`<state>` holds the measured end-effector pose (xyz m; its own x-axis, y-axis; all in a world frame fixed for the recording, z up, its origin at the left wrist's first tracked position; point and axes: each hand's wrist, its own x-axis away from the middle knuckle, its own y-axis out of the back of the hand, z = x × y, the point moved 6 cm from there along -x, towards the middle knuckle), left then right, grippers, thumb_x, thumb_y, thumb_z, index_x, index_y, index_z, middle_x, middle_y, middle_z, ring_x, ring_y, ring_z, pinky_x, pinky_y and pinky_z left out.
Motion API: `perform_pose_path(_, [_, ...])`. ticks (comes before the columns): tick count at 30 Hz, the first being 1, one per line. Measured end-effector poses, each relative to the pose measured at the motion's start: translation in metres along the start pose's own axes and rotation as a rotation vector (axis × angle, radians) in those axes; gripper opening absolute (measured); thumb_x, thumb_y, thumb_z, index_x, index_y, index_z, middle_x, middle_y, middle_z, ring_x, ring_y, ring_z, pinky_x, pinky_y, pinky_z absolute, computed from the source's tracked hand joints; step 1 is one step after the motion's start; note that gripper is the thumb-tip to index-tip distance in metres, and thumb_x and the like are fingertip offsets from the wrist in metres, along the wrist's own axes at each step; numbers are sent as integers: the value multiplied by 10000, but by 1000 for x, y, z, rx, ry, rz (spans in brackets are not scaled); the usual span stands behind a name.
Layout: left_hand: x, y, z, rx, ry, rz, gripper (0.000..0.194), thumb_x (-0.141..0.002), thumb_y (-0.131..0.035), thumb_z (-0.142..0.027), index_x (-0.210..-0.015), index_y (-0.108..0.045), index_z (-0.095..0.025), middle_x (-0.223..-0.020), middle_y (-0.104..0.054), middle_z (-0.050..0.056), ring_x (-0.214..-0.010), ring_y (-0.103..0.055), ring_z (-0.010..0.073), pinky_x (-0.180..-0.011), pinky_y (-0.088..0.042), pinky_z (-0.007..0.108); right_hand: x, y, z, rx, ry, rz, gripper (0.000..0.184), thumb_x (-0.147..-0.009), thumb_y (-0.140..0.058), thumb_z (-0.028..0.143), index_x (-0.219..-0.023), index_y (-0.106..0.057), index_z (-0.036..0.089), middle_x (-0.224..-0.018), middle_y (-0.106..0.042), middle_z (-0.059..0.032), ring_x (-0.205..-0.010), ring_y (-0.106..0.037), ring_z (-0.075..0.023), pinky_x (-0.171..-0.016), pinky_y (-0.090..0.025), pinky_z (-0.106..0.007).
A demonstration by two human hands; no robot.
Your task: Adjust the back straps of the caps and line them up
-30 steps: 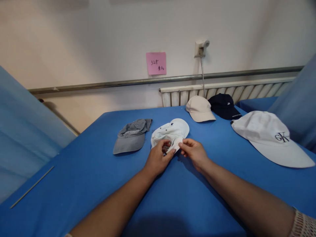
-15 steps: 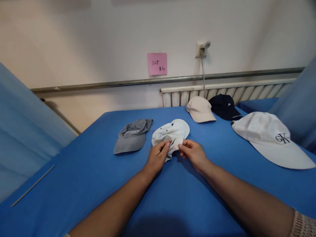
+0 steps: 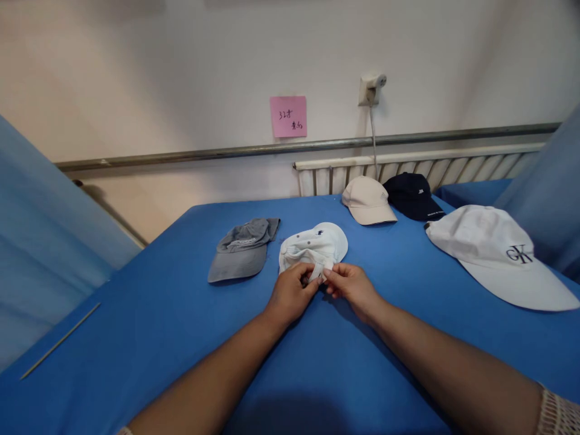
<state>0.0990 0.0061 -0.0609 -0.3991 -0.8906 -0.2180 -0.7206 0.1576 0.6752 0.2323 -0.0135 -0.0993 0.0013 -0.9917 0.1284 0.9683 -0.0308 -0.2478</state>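
A pale baseball cap (image 3: 301, 244) with a small dark emblem lies at the middle of the blue-covered table, its brim pointing to the far right. My left hand (image 3: 293, 293) pinches the cap's near edge, by a light strap. Close beside it, my right hand (image 3: 352, 287) grips the same edge between thumb and fingers. The two thumbs nearly meet over the strap, and the fingertips are partly hidden. Left of the cap rests a grey cap (image 3: 242, 254), its crown slumped.
A beige cap (image 3: 368, 202) and a dark navy cap (image 3: 412, 196) stand at the back right. A large white cap (image 3: 489, 248) with dark letters sits at the right. On the left lies a thin stick (image 3: 61, 340). A radiator (image 3: 421, 166) runs along the wall behind the table (image 3: 158, 302).
Both hands have come closer together at the cap's near edge, the left moving slightly right. The cap's crown has flattened a little, and the strap now shows between the fingers.
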Motion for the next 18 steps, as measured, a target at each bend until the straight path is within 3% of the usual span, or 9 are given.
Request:
perform_pose_path(7, [1,1,-9,-205,-124,-42,166,-871,-546,-290,-939,-666,-196,-808,-597,18,-781,-530,164,-672,-396,267,4,1,-5,-134,-88,-47,294,-632,-792,367,-673,-589,159,-618,-623,-9,-543,-573,-104,-468,-419,-200])
perform_pose_path(12, [3,0,-17,-297,-221,10,196,-916,-495,-280,-886,-670,-196,-805,-574,34,-805,-522,178,-690,-390,287,5,2,-8,-163,-152,-73,284,-702,-769,373,-666,-596,150,-632,-648,-36,-548,-601,-109,-482,-449,-203])
perform_pose_path(18, [11,-8,-27,-436,-332,87,182,-932,-464,-227,-957,-644,-206,-867,-572,45,-828,-511,186,-730,-402,307,4,3,-9,-145,-230,-63,256,-808,-691,380,-760,-607,143,-636,-654,-41,-519,-605,-109,-436,-457,-189])
